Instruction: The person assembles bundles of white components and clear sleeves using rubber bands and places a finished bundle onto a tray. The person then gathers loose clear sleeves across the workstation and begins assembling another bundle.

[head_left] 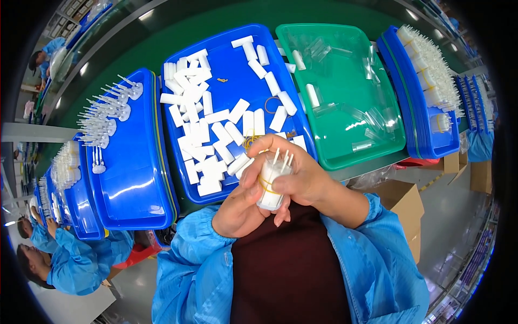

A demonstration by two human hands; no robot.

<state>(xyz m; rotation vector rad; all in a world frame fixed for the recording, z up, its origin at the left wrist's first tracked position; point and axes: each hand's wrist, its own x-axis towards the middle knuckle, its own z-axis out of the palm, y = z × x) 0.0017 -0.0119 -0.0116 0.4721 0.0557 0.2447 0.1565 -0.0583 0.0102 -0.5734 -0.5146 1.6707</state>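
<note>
Green table (135, 51), grey floor (450, 216), handheld bundle (271, 175).

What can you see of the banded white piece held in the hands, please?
The white piece is stubby and plastic-looking, its lower part translucent. Thin white prongs stick out from one end, and a yellow band wraps its middle. It leans slightly, prongs toward the picture's top, held between the left hand and right hand.
</note>
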